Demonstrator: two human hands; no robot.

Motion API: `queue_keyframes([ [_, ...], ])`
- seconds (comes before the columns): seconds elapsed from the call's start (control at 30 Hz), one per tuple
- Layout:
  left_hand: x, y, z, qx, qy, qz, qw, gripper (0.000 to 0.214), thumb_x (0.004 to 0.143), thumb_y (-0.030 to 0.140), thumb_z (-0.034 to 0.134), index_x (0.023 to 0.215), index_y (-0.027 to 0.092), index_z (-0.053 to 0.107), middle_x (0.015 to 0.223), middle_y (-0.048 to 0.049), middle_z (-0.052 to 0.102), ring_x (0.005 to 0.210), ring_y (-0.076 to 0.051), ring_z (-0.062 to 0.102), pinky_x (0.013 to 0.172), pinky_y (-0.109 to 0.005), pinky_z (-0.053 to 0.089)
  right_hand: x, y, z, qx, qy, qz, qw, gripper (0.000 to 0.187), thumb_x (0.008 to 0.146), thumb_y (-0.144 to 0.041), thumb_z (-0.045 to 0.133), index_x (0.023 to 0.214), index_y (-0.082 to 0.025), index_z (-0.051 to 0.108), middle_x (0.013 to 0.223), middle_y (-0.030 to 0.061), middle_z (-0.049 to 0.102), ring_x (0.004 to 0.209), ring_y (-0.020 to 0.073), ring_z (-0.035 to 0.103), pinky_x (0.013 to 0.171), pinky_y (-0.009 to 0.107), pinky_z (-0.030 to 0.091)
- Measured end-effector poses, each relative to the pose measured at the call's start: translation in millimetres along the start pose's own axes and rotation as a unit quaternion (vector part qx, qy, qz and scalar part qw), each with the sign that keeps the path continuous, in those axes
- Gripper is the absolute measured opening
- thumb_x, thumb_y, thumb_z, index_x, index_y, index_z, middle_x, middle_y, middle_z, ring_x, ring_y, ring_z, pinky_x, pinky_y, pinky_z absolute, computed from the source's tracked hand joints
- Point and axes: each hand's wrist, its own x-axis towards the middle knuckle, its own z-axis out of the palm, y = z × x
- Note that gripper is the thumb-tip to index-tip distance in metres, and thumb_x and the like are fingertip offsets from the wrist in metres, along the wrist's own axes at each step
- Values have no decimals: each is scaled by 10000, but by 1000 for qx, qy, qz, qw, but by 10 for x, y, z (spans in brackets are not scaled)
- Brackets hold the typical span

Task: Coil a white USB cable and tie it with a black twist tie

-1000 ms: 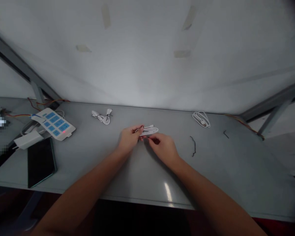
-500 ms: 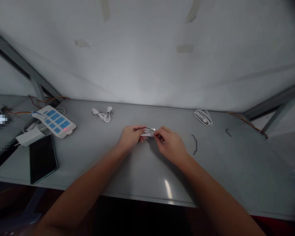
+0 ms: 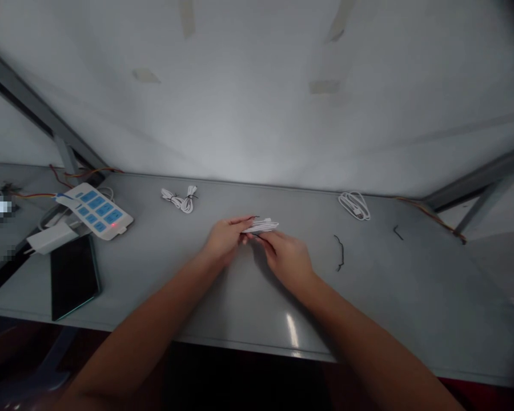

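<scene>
A folded white cable (image 3: 263, 226) is held just above the grey table (image 3: 197, 302) near its middle. My left hand (image 3: 225, 238) pinches the left end of the bundle. My right hand (image 3: 285, 257) is closed under and beside its right part, fingers curled against it. A thin dark wire tie shows at the top of the bundle between my fingertips. The bundle's far end sticks out to the right past my right hand.
A tied white cable (image 3: 180, 200) lies back left and a coiled white cable (image 3: 354, 205) back right. Two black ties (image 3: 339, 253) (image 3: 397, 232) lie right of my hands. A white-and-blue power strip (image 3: 95, 210), a white adapter (image 3: 51, 237) and a dark phone (image 3: 73, 276) sit at the left.
My right hand went from beside the bundle up over its right end, then dropped back below it. The bundle now sticks out to the right. My left hand kept its pinch.
</scene>
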Motion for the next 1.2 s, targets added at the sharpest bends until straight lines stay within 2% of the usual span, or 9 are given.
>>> queue_keyframes([
  [0.13, -9, -5, -5, 13, -10, -10, 1000, 183, 771, 181, 786, 935, 107, 820, 711, -43, 698, 522, -65, 494, 470, -213, 320, -13, -30, -34, -70, 27, -48, 996, 252, 1038, -237, 503, 999, -205, 750, 942, 66, 780, 762, 186, 694, 634, 294, 399],
  [0.33, -50, 3, 28, 28, -11, -21, 999, 201, 795, 183, 762, 970, 100, 812, 670, -29, 672, 525, -68, 502, 478, -207, 335, -8, -49, -19, -86, 79, -90, 989, 213, 1034, -218, 520, 988, -190, 726, 915, 62, 765, 744, 179, 673, 623, 311, 391],
  [0.5, -79, -8, 58, 43, -12, -21, 999, 233, 811, 193, 746, 1015, 93, 798, 615, -10, 646, 514, -73, 517, 461, -195, 338, -16, -84, -46, -116, 91, -108, 983, 196, 1015, -199, 522, 942, -180, 703, 879, 75, 725, 717, 176, 627, 616, 318, 377],
  [0.67, -90, -68, 65, 143, -1, 15, 990, 323, 852, 254, 707, 1130, 107, 782, 517, 25, 602, 421, -81, 468, 428, -210, 323, -2, -129, -89, -149, 93, -145, 974, 162, 919, -124, 545, 870, -184, 687, 880, 103, 675, 765, 215, 576, 640, 335, 390],
  [0.77, -103, -58, 58, 169, -15, 20, 985, 326, 865, 262, 700, 1138, 103, 779, 493, 30, 585, 417, -84, 463, 427, -211, 324, 22, -128, -120, -141, 105, -170, 970, 155, 878, -109, 549, 856, -184, 683, 898, 117, 661, 801, 241, 548, 696, 361, 431],
  [0.9, -97, -12, 22, 97, -30, -3, 995, 230, 838, 248, 738, 1002, 98, 800, 638, -29, 672, 501, -85, 533, 452, -207, 353, 41, -69, -141, -106, 107, -153, 977, 157, 870, -102, 541, 803, -185, 656, 888, 118, 635, 815, 243, 531, 706, 361, 454],
  [1.0, -70, -14, -6, 88, -44, -14, 995, 204, 826, 287, 775, 922, 110, 806, 672, -39, 682, 510, -72, 522, 480, -204, 374, 36, -32, -138, -90, 112, -140, 980, 175, 890, -109, 532, 785, -192, 644, 889, 115, 623, 828, 238, 537, 710, 354, 463],
  [1.1, -51, -36, 0, 118, -44, -11, 992, 236, 843, 296, 759, 991, 117, 800, 707, -43, 703, 509, -80, 539, 483, -210, 382, 28, -29, -136, -80, 110, -146, 980, 181, 899, -118, 535, 780, -192, 651, 886, 114, 619, 821, 232, 542, 700, 350, 468],
  [1.2, -77, -17, 38, 204, -23, 11, 979, 251, 875, 285, 706, 1051, 125, 786, 625, -14, 679, 459, -96, 529, 480, -225, 384, 28, -33, -142, -79, 106, -160, 978, 188, 917, -126, 545, 809, -191, 684, 895, 114, 634, 816, 229, 548, 699, 354, 483],
])
